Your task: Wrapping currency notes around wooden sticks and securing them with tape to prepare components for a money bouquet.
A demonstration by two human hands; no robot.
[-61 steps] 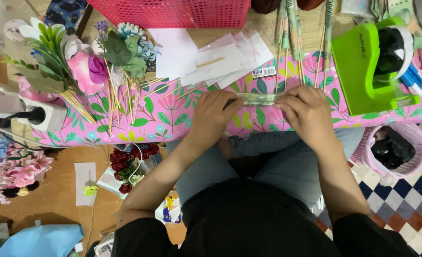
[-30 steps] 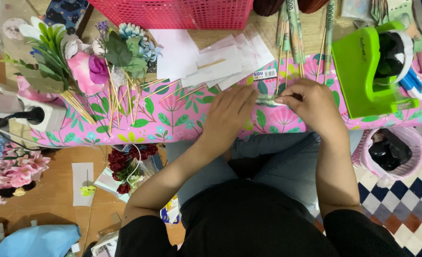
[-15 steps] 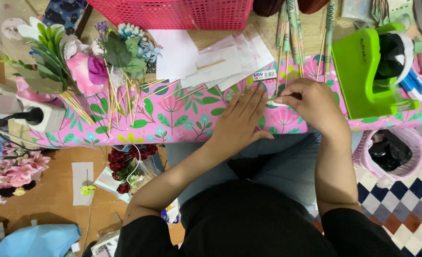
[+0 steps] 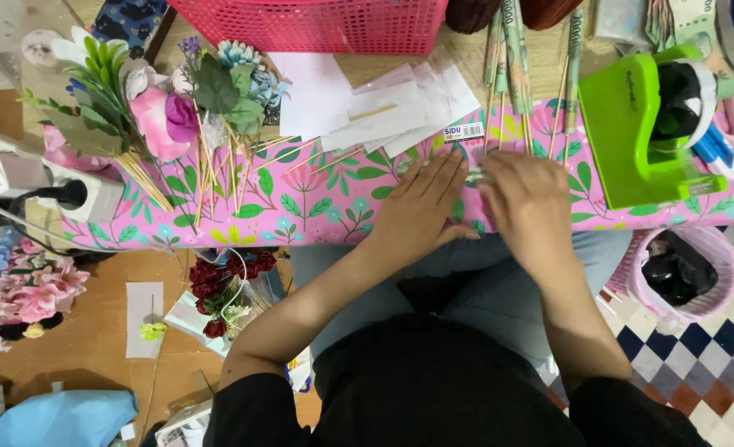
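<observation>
both hands lie flat on the pink floral counter (image 4: 300, 207) — the left hand (image 4: 421, 207) with fingers spread and nothing in its grip, the right hand (image 4: 528, 203) pressing its fingertips on a small rolled greenish paper strip (image 4: 474, 175) between the two hands. this looks like the rolling step; the next move seems to call for even pressure so the strip stays tight.

Both my arms are reaching forward from my lap, bare from the elbows down, black sleeves pushed up. My left hand (image 4: 421, 207) is lying flat, palm down, fingers stretched out and slightly spread. My right hand (image 4: 528, 203) is sitting just beside it, knuckles up, fingers curling down and pinching at the tips, nearly touching my left fingertips.
</observation>
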